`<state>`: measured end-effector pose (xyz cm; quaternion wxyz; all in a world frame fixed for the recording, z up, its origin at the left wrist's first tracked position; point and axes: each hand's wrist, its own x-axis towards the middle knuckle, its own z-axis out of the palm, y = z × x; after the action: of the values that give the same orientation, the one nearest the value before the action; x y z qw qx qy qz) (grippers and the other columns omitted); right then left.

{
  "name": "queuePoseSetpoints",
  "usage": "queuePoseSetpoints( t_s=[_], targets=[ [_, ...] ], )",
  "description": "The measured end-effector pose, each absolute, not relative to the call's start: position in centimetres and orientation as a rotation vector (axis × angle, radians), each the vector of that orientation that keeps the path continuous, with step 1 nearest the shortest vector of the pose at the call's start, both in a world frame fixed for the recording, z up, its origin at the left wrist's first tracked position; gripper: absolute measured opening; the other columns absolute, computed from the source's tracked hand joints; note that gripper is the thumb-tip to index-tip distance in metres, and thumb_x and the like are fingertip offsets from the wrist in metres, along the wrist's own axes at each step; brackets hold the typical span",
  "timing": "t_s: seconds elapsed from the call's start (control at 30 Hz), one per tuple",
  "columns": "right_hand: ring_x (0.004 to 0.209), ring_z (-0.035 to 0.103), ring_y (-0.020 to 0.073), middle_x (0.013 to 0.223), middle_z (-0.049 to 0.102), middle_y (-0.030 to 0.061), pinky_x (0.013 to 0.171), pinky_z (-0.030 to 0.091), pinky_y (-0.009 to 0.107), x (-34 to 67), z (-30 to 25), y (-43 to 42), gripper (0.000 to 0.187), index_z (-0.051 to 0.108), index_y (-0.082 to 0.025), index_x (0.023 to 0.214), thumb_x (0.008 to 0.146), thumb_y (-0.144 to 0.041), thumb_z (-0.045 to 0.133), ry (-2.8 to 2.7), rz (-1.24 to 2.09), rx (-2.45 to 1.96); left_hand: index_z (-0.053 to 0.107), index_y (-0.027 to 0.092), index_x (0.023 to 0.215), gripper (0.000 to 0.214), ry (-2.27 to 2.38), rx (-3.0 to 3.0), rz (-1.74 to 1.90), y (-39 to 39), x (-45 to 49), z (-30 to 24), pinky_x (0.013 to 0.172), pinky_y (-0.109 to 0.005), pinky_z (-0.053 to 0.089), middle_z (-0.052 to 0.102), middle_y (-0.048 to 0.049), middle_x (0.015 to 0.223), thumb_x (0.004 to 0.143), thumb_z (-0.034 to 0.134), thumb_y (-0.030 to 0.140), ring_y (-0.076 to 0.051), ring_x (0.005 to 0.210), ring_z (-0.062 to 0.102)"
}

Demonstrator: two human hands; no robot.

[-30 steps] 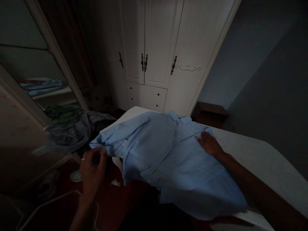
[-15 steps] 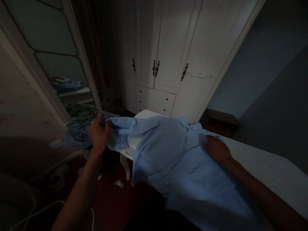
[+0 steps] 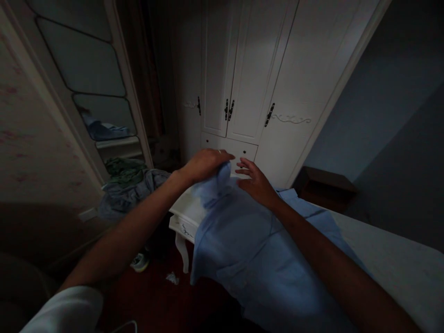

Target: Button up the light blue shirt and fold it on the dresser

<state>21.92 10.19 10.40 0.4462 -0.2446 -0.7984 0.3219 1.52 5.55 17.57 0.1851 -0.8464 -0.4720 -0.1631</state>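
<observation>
A light blue button-up shirt (image 3: 239, 231) lies spread on the white table (image 3: 391, 240), its lower part hanging over the near edge. My left hand (image 3: 208, 164) grips the shirt's sleeve (image 3: 217, 185) and lifts it above the far left part of the shirt; the lifted cloth is blurred. Close to its right, my right hand (image 3: 255, 182) hovers over the shirt with its fingers apart, holding nothing. The shirt's collar (image 3: 289, 194) shows beyond my right forearm, which covers part of the front.
A pile of grey and green clothes (image 3: 128, 185) is to the left, by a mirror (image 3: 104, 115). White wardrobes (image 3: 249, 69) stand behind the table. A brown cabinet (image 3: 326, 187) is at the back right. A shoe (image 3: 140, 261) and crumpled paper (image 3: 172, 278) lie on the red floor.
My left hand has carried the sleeve from the far left inward over the shirt. My right hand has left the shirt's right side and moved left, beside the left hand.
</observation>
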Motion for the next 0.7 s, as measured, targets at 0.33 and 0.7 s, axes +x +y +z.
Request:
queuePoseSetpoints(
  t_s=[0.33,0.7],
  targets=[
    [0.084,0.067,0.0182,0.094,0.073,0.0043,0.081,0.052,0.033,21.6,11.7,12.4,0.052,0.068,-0.016,0.115,0.065,-0.006,0.06,-2.289,0.762,-0.67,0.065,0.017,0.109,0.025,-1.459,-2.309,-1.106,4.5,4.9,12.6,0.077,-0.028,0.051,0.072,-0.0072,0.1,0.095,0.051,0.033,-0.017,0.085,0.068],
    [0.092,0.066,0.0228,0.099,0.069,0.0069,0.078,0.054,0.039,30.1,8.2,12.1,0.015,0.055,-0.025,0.074,0.081,-0.037,0.06,-1.642,1.008,-0.777,0.039,0.014,0.142,0.076,-2.037,-2.327,-0.861,2.7,0.6,1.6,0.111,-0.053,0.034,0.039,-0.0198,0.15,0.072,0.065,0.025,-0.037,0.144,0.026]
  ],
)
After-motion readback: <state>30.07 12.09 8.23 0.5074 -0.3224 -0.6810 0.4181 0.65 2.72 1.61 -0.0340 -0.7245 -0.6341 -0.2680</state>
